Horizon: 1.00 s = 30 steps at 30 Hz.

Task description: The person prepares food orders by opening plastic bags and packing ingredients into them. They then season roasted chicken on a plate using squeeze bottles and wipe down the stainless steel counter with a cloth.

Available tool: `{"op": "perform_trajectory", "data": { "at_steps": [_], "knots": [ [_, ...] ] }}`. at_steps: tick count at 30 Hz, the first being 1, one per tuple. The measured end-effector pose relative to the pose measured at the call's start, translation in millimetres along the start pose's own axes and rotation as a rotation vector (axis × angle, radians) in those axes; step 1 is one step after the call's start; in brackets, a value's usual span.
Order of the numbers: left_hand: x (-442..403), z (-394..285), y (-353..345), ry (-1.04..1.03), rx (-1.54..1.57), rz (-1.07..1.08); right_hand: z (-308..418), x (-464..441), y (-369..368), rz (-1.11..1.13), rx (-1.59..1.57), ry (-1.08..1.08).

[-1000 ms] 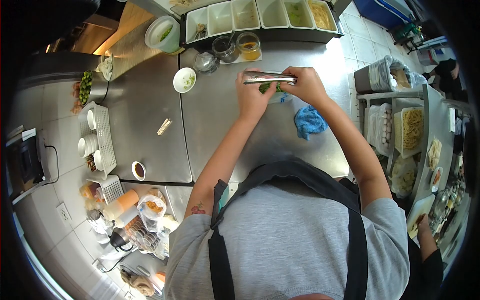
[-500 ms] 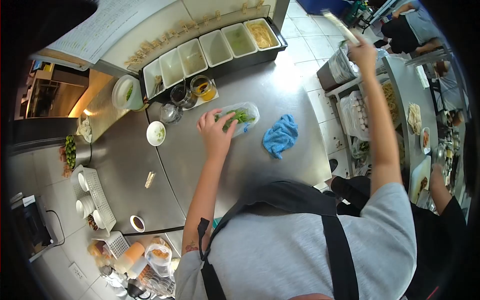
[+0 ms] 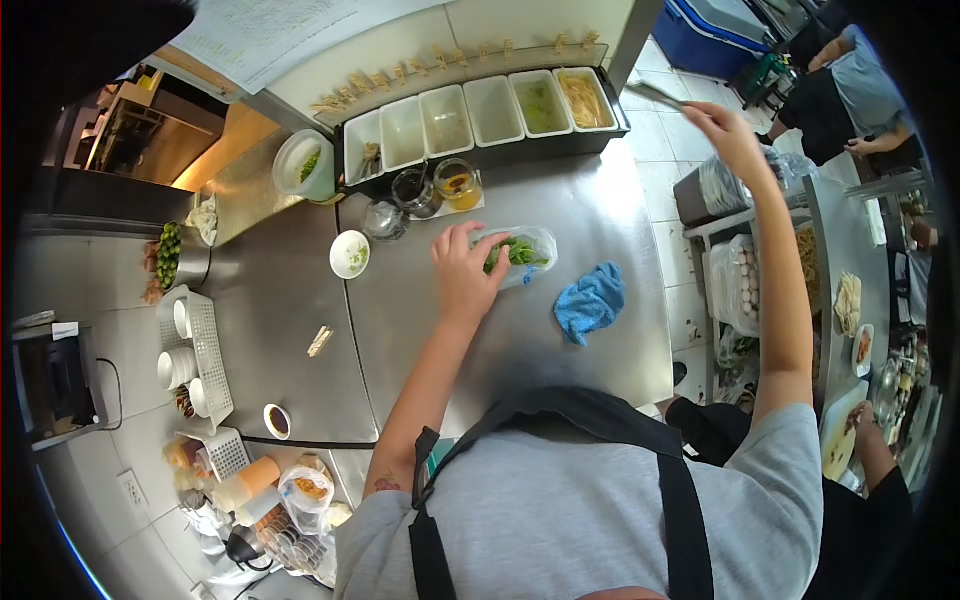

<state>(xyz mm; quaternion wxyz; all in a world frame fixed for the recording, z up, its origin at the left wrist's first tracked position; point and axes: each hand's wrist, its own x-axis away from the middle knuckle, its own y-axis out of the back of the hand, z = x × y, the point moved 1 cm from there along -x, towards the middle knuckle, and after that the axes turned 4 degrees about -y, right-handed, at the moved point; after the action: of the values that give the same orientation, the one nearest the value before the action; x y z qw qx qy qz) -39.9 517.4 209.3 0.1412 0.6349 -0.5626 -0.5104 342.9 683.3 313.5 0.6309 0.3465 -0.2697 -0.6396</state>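
At the left end of a clear plastic container (image 3: pixel 541 246) of leafy greens (image 3: pixel 514 254), my left hand (image 3: pixel 465 268) has its fingers curled over the edge, thumb against the greens. Raised far out to the right, beyond the table edge, my right hand (image 3: pixel 730 142) is closed on the end of a long thin utensil (image 3: pixel 655 95). Its exact kind is unclear. A crumpled blue cloth (image 3: pixel 590 303) lies to the right of the container. Left of my left hand stands a white bowl (image 3: pixel 350 255) with green bits in it.
A rack of white tubs (image 3: pixel 492 112) lines the table's back, with jars (image 3: pixel 457 184) before it. Wooden clothespins (image 3: pixel 320 341) and a small sauce dish (image 3: pixel 277 421) sit on the left. A shelf unit (image 3: pixel 830 250) and other people (image 3: pixel 865 95) are at the right.
The view has shifted, so the table appears farther right. My raised right hand has come lower, with the utensil turned to lie flatter. My left hand stays at the container.
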Motion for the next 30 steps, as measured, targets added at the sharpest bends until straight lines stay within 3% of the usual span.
{"op": "perform_trajectory", "data": {
  "at_steps": [5, 10, 15, 17, 24, 30],
  "knots": [
    [18.5, 14.0, 15.8, 0.13, -0.016, -0.113, 93.7, -27.4, -54.2, 0.244, 0.276, -0.015],
    [61.8, 30.1, 34.0, 0.309, -0.032, -0.139, 95.6, -66.8, -111.5, 0.248, 0.453, 0.034],
    [96.3, 33.2, 45.5, 0.427, -0.076, -0.177, 86.4, -73.8, -147.7, 0.212, 0.432, 0.055],
    [103.4, 33.0, 47.7, 0.447, -0.076, -0.184, 85.1, -74.2, -153.5, 0.222, 0.443, 0.035],
    [104.9, 29.3, 41.8, 0.474, -0.075, -0.173, 79.9, -64.1, -135.6, 0.011, 0.386, 0.261],
    [95.5, 25.8, 34.2, 0.432, -0.041, -0.191, 81.1, -55.4, -115.3, -0.047, 0.339, 0.248]
  ]
}}
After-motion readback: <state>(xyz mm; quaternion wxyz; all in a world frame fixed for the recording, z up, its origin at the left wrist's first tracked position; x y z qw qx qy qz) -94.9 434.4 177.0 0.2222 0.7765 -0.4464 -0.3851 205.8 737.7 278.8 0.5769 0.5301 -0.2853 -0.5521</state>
